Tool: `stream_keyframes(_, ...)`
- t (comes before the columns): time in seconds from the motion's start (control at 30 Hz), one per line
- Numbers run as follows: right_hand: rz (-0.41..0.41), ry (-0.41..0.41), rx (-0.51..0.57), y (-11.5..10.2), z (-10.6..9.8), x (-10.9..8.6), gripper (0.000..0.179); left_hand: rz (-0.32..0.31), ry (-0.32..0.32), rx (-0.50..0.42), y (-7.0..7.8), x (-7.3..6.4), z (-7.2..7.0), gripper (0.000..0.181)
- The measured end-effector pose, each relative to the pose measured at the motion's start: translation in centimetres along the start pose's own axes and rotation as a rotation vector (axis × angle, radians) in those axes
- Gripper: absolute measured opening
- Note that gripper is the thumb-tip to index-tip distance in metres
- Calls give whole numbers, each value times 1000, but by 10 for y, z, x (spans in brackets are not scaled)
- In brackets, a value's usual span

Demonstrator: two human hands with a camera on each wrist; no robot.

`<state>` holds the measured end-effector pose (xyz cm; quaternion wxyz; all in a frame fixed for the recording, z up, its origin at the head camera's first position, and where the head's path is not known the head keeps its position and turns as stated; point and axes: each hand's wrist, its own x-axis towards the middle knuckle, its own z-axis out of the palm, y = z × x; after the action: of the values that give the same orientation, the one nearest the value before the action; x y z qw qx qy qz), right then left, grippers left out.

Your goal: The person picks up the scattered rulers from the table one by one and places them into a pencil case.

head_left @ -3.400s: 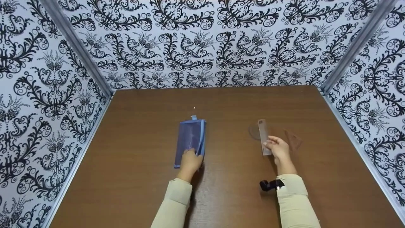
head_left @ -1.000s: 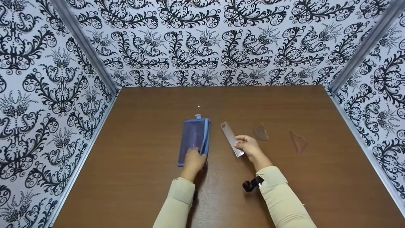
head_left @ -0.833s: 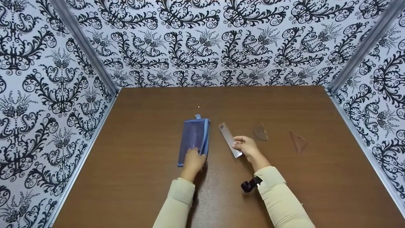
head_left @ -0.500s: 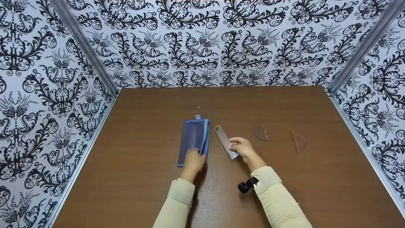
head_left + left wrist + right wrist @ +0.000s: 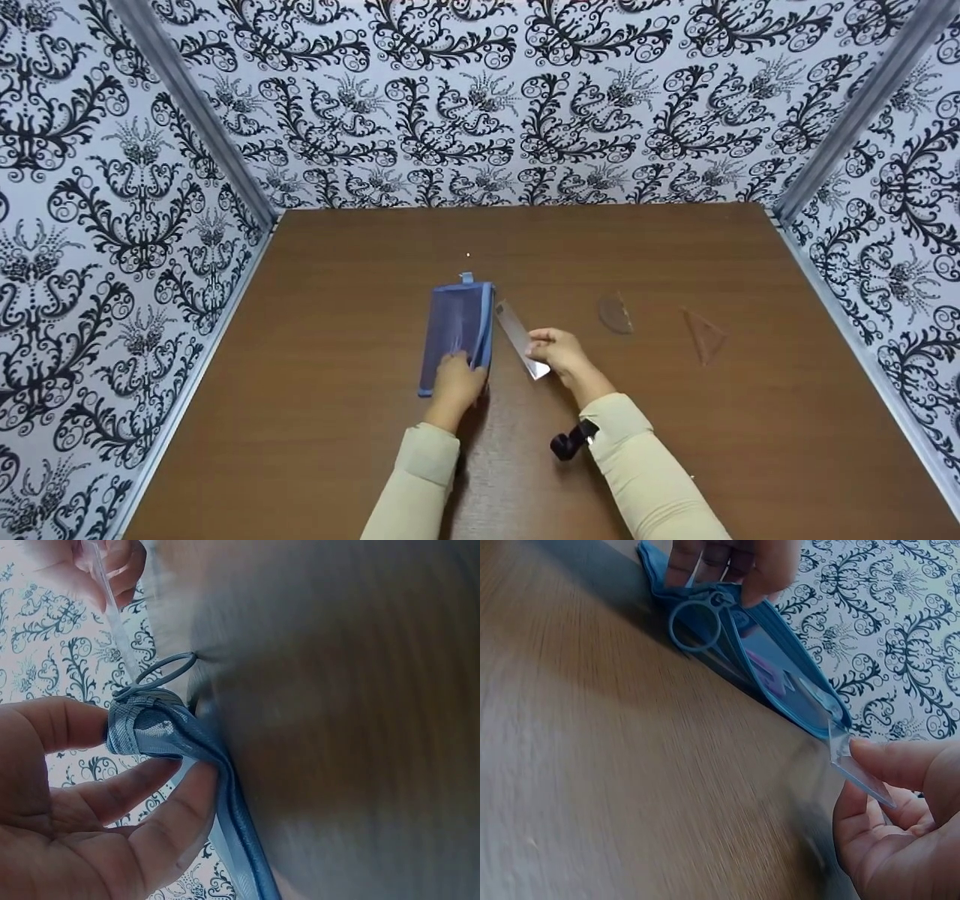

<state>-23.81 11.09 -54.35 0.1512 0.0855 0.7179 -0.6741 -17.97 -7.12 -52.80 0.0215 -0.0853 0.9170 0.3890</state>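
A blue mesh zip pouch (image 5: 452, 322) lies on the table, its near end gripped by my left hand (image 5: 459, 382). The right wrist view shows the pouch's zip side gaping, with a pinkish item (image 5: 769, 673) and other things inside that I cannot make out. Between thumb and fingers, my right hand (image 5: 562, 356) pinches a clear ruler (image 5: 516, 330). The ruler slants up and left, its far end close beside the pouch's right edge; whether they touch I cannot tell. A ring-shaped zip pull (image 5: 695, 626) hangs by the left fingers.
To the right lie a clear protractor (image 5: 616, 315) and a pinkish transparent set square (image 5: 703, 337). Patterned panels (image 5: 480, 105) stand around the brown table (image 5: 337, 450). A black device (image 5: 570, 442) sits at the right wrist.
My right hand has carried the ruler leftward from over the protractor to beside the pouch, tilting it to the left. My left hand has kept its grip on the pouch.
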Motion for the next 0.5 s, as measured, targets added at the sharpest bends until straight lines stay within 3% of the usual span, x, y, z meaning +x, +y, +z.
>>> stream_keyframes(0.27, -8, -1, -4, 0, 9, 1, 40, -20, -18, -3, -1, 1, 1, 49)
stream_keyframes(0.5, -12, -4, 32, 0, 18, 2, 40, 1, 9, 28, -1, 2, 3, 46)
